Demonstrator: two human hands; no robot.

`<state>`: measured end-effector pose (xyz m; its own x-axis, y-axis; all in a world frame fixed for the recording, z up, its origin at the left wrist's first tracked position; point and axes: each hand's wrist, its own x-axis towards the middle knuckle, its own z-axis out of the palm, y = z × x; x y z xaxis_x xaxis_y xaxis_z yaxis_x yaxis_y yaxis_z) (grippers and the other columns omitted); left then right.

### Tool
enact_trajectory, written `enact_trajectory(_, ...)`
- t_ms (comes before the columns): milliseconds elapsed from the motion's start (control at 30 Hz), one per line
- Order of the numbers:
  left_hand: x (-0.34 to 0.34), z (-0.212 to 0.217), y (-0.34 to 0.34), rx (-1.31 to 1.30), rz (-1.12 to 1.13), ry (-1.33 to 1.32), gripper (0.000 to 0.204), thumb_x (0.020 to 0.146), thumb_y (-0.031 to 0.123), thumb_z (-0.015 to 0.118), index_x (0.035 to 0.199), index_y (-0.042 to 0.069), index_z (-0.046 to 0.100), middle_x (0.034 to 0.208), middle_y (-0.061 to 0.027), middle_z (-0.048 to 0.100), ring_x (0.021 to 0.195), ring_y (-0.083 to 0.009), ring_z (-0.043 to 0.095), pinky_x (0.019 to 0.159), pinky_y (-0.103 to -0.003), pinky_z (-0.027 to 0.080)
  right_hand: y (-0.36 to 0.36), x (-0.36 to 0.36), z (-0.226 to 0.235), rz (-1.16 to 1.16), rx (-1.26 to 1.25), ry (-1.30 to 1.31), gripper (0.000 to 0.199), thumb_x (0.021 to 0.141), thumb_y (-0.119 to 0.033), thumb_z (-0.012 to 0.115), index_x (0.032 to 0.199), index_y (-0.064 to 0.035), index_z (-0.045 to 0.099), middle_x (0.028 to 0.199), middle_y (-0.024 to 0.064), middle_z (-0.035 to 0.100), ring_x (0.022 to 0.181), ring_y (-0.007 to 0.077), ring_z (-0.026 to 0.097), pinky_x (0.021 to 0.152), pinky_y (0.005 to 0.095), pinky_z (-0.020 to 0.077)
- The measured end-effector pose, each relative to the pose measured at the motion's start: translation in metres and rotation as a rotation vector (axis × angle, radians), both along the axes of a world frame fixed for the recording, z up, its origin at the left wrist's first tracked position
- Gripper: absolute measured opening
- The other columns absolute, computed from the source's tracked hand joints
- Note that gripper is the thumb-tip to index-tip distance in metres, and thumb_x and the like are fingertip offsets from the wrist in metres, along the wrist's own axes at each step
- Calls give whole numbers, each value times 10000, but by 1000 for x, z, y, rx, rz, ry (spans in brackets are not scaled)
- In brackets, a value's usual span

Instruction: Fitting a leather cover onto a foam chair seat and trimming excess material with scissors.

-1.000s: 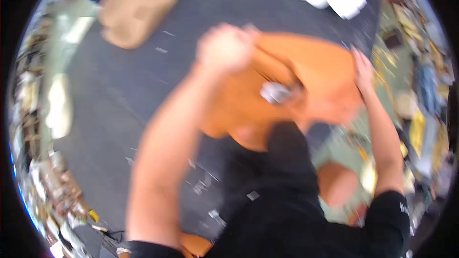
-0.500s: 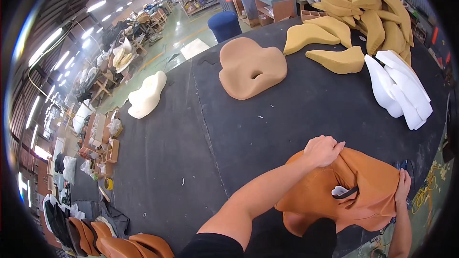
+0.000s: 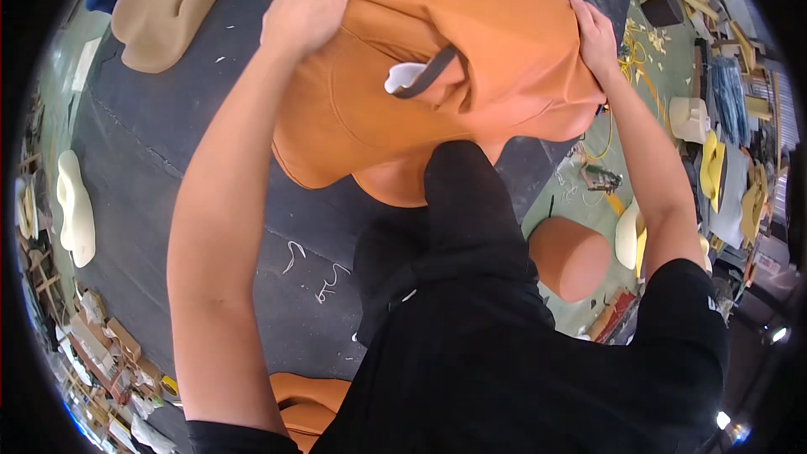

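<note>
An orange leather-like cover (image 3: 504, 67) is stretched over a cushion shape on the dark work table (image 3: 151, 168). My left hand (image 3: 307, 8) grips the cover's upper left edge in a fist. My right hand (image 3: 595, 34) clasps its right edge, fingers curled over the fabric. A white tag with a dark strap (image 3: 416, 76) shows on the cover's middle. My knee in black trousers (image 3: 458, 193) presses against the cover's lower edge.
A tan foam seat pad (image 3: 172, 0) lies at the table's far left. A cream foam piece (image 3: 74, 210) sits left of the table. An orange round cushion (image 3: 567, 256) and yellow and white foam parts (image 3: 714, 168) stand on the green floor at right. Orange covers (image 3: 307, 399) lie below.
The view has swung down and closer onto the cover. Both hands have kept hold of it while it was pulled toward my body; the far foam stacks have left the view.
</note>
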<state>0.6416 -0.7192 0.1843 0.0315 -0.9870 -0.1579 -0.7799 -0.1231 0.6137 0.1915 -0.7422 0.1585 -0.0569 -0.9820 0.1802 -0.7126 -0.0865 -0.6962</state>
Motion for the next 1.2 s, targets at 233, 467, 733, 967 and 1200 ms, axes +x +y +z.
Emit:
enact_trajectory(233, -24, 9, -2, -87, -9, 56, 551, 1008, 521, 523, 995, 36, 783, 978, -281, 727, 1009, -419, 717, 899, -460, 546, -17, -26, -19, -32, 55, 60, 560, 1023, -491, 546, 1250, -1, 694, 1217, 169, 712, 1170, 255, 646, 1036, 324, 445)
enact_trajectory(467, -25, 16, 1, -13, -40, 78, 589, 998, 532, 534, 954, -9, 764, 929, -298, 721, 966, -411, 730, 872, -454, 544, -16, -56, -21, 11, 48, 3, 571, 1053, -444, 523, 1409, -9, 623, 1445, 158, 630, 1359, 249, 562, 1154, 309, 375)
enact_trajectory(733, -30, 31, 13, -90, -57, 18, 594, 998, 554, 520, 1001, 18, 775, 999, -303, 718, 1016, -422, 716, 892, -462, 543, 18, -42, 2, -112, 52, 66, 588, 1052, -460, 544, 1377, 21, 639, 1398, 144, 664, 1304, 233, 597, 1127, 301, 398)
enact_trajectory(967, -15, 19, 4, -19, -10, 58, 578, 1005, 539, 529, 978, 15, 772, 925, -277, 730, 941, -392, 738, 855, -441, 545, -13, -35, -16, -46, 74, -73, 541, 1062, -425, 559, 1369, 10, 651, 1341, 113, 694, 1254, 185, 611, 1092, 284, 423)
enact_trajectory(1200, -25, 15, -4, -4, -42, 109, 583, 1018, 491, 552, 883, -53, 714, 742, -260, 669, 704, -309, 685, 731, -425, 518, -13, -49, -24, -27, 62, -11, 558, 1051, -437, 546, 1389, -3, 640, 1409, 134, 656, 1314, 224, 590, 1130, 292, 394)
